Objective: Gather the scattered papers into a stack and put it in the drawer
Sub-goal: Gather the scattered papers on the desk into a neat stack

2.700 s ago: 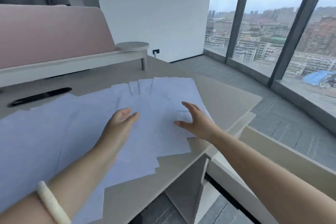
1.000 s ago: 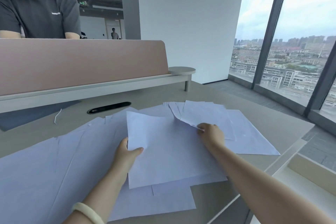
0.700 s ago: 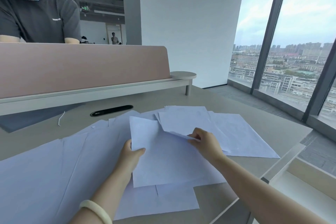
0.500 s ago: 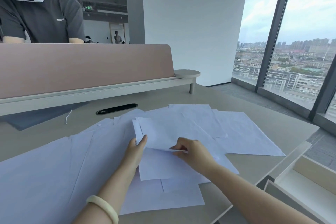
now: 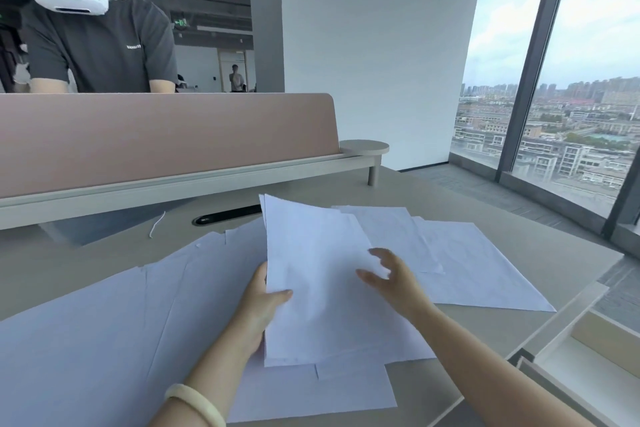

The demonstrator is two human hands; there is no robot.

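Since before, sheets (image 5: 311,270) tilted up in left hand (image 5: 258,308), right hand (image 5: 391,279) loose.

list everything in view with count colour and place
held sheets: a few, white, lifted at centre
loose papers: many, white, spread over the desk
desk: one, beige, under the papers
divider: one, dusty pink, along the desk's far edge
cable slot: one, black, below the divider
cord: one, white, left of the slot
drawer: one, pale, open at bottom right
other person: one, dark shirt, white headset, behind the divider
bracelet: one, cream, left wrist
left hand: one, gripping held sheets' left edge
right hand: one, fingers spread, beside the sheets
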